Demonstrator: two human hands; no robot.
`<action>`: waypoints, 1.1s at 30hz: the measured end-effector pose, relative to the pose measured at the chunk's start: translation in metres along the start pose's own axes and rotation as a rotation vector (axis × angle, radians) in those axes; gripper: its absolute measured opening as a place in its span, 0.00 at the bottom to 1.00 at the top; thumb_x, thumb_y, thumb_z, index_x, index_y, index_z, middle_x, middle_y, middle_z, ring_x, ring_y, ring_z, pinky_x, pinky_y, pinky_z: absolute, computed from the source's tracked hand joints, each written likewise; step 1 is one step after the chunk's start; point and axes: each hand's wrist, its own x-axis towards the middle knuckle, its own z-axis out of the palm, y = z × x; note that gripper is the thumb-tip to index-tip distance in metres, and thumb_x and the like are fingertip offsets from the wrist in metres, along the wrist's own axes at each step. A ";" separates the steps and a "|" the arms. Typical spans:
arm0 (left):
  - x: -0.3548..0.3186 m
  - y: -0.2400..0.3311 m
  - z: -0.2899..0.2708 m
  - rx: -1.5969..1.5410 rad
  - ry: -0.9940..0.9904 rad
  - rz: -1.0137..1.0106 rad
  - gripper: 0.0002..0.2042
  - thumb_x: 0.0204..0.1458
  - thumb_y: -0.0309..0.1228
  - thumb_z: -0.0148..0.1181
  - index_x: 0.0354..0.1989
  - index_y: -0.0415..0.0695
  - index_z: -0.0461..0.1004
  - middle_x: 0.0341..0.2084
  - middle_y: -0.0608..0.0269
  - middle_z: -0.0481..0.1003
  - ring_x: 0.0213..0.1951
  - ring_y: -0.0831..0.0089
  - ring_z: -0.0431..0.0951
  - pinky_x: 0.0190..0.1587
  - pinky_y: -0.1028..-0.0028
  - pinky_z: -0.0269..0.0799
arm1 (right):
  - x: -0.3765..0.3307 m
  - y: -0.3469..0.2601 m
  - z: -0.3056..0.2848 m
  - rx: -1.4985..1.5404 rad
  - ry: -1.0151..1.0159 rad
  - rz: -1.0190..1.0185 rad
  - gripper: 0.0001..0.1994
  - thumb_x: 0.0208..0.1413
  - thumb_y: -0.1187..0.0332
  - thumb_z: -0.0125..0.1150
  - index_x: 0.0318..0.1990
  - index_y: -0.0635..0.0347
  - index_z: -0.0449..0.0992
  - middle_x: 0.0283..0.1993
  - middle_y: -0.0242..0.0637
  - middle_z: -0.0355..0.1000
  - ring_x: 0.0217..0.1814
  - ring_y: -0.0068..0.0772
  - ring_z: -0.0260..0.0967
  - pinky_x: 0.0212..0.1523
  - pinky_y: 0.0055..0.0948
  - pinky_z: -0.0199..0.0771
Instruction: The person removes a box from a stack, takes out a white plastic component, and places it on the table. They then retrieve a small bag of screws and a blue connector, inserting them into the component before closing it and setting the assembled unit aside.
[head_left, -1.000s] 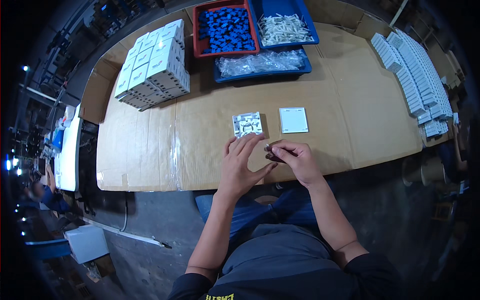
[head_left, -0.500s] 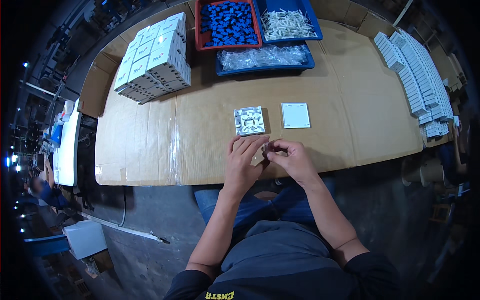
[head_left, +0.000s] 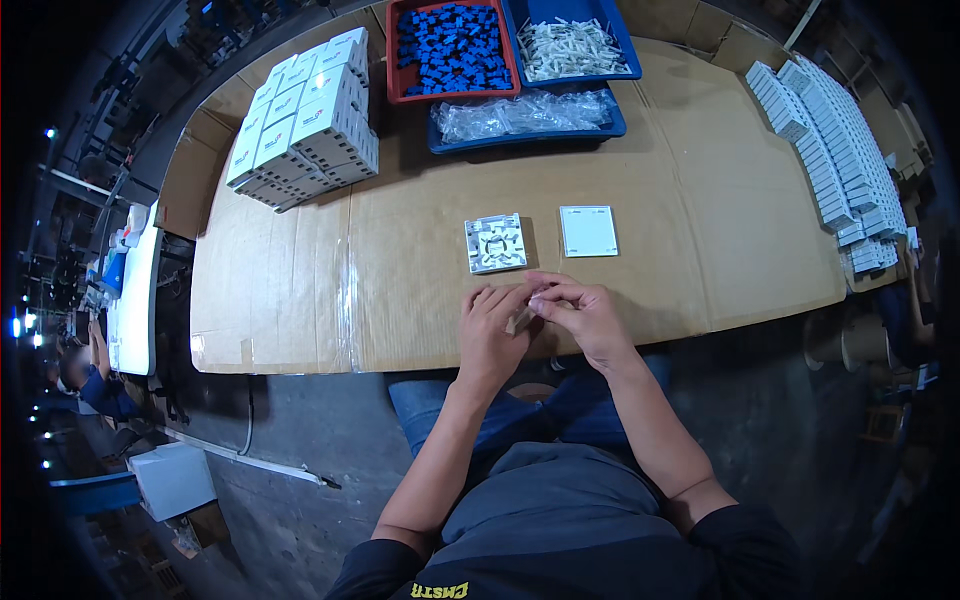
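Observation:
My left hand [head_left: 492, 325] and my right hand [head_left: 585, 318] meet over the near edge of the cardboard-covered table. Pinched between their fingers is a small clear plastic bag [head_left: 519, 321], mostly covered by them; its contents are too small to make out. Just beyond my fingertips lies an open square white box [head_left: 495, 244], with its moulded inner compartments facing up. To its right rests a flat square white cover [head_left: 590, 232], apart from the box and from both hands.
At the back stand a red tray [head_left: 399, 92] of blue parts, a blue tray [head_left: 628, 72] of white pieces and another blue tray [head_left: 520, 143] of clear bags. White boxes [head_left: 300, 120] are stacked at left; rows of white units [head_left: 835, 160] line the right side.
My hands have drawn slightly closer, with the fingers of my right hand shifting on the clear bag. The box and cover stay put on the table.

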 end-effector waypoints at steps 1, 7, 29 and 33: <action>-0.001 0.000 0.000 0.000 0.000 0.000 0.24 0.43 0.27 0.73 0.54 0.46 0.80 0.43 0.63 0.81 0.49 0.64 0.79 0.63 0.60 0.64 | 0.000 -0.002 0.000 0.000 0.000 0.000 0.07 0.61 0.77 0.67 0.43 0.70 0.85 0.60 0.39 0.77 0.56 0.30 0.75 0.57 0.28 0.74; 0.001 0.008 -0.008 -0.302 -0.069 -0.150 0.21 0.51 0.23 0.71 0.56 0.43 0.80 0.43 0.60 0.83 0.44 0.69 0.81 0.54 0.70 0.72 | -0.001 -0.014 -0.005 0.079 -0.014 0.030 0.19 0.72 0.58 0.58 0.46 0.68 0.85 0.66 0.42 0.73 0.62 0.33 0.73 0.60 0.30 0.73; -0.014 0.003 -0.013 -1.487 -0.326 -0.792 0.18 0.68 0.43 0.57 0.53 0.40 0.78 0.41 0.60 0.82 0.39 0.71 0.82 0.44 0.68 0.80 | 0.012 -0.057 -0.010 -0.401 -0.464 -0.062 0.28 0.70 0.46 0.54 0.49 0.68 0.83 0.69 0.46 0.68 0.61 0.34 0.71 0.60 0.34 0.73; -0.015 0.007 -0.013 -1.553 -0.289 -0.888 0.18 0.69 0.41 0.56 0.56 0.39 0.78 0.44 0.61 0.82 0.41 0.71 0.81 0.46 0.67 0.81 | 0.015 -0.054 -0.011 -0.566 -0.451 -0.225 0.23 0.70 0.51 0.56 0.45 0.66 0.84 0.70 0.48 0.67 0.59 0.39 0.75 0.59 0.37 0.74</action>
